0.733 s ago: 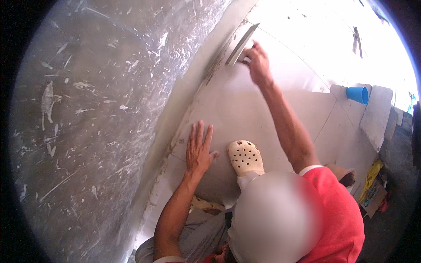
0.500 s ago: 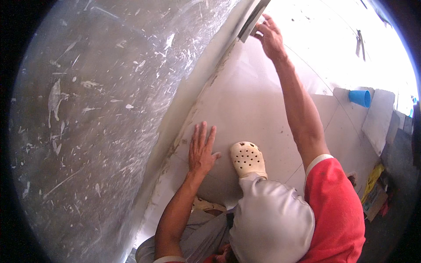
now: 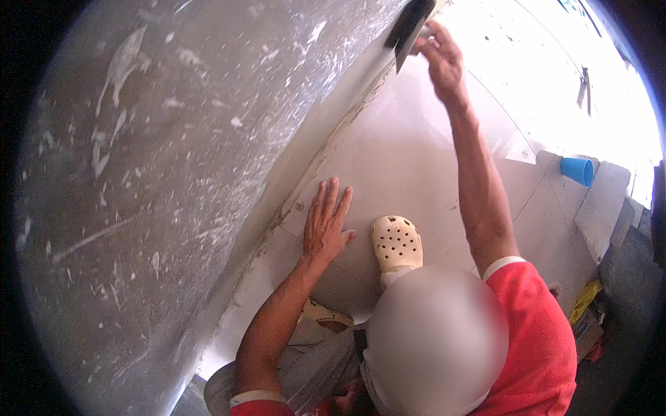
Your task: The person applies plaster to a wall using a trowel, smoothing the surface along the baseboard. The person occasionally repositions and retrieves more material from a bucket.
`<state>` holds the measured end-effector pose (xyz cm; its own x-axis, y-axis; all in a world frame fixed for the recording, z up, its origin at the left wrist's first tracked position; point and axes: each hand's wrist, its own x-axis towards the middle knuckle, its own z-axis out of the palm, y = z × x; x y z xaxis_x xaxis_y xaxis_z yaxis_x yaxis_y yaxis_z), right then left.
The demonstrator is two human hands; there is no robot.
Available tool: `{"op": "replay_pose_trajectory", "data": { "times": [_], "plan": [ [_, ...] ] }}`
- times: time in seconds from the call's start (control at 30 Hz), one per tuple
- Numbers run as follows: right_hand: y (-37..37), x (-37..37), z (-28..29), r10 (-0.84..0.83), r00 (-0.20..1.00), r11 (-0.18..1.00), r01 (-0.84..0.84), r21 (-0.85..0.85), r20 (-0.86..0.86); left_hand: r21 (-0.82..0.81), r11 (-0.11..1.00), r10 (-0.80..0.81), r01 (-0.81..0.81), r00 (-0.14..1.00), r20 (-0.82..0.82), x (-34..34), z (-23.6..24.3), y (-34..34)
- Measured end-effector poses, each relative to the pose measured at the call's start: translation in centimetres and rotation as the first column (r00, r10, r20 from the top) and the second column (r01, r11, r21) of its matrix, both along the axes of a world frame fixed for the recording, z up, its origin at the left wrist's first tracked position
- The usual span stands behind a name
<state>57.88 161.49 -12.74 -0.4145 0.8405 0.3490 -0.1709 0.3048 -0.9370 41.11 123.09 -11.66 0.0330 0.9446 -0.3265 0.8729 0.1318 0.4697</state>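
Note:
My right hand (image 3: 442,55) is closed on a flat metal trowel (image 3: 409,38) at the top centre, its long blade against the foot of the speckled grey wall (image 3: 139,173), where a pale band runs beside the tiled floor (image 3: 374,152). My left hand (image 3: 327,225) lies open on the tiles near that same edge, fingers stretched toward the wall band. A cream clog (image 3: 397,243) with holes shows between my forearms. A grey head covering fills the lower middle, with red sleeves either side.
A blue cup (image 3: 577,171) lies at the right beside grey slabs (image 3: 603,208). Thin dark tools (image 3: 585,90) are on the bright tiles above it. A yellow plastic item (image 3: 583,300) and some cardboard lie at the lower right against darker ground.
My right hand has carried the trowel up and to the right along the wall's foot. My left hand has stayed open on the floor, shifting slightly in the picture.

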Motion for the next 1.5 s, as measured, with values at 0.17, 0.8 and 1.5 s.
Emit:
{"op": "replay_pose_trajectory", "data": {
  "times": [0.17, 0.8, 1.5],
  "plan": [
    [-11.6, -4.1, 0.6, -0.076, 0.989, 0.997, 0.074, 0.024, 0.128, -0.057, 0.987, -0.153, 0.152, 0.988, -0.014, -1.6, 0.3, -1.2],
    [-22.4, -5.4, 0.6, 0.008, 0.98, 0.992, 0.018, -0.126, 0.201, -0.532, 0.847, 0.027, -0.008, 0.999, 0.027, -12.3, 15.8, -15.1],
    [2.2, 2.4, -1.7, -0.092, 0.963, 0.994, 0.105, -0.038, 0.252, -0.58, 0.813, 0.154, -0.05, 0.98, 0.13, -12.0, 12.4, -15.6]
  ]
}}
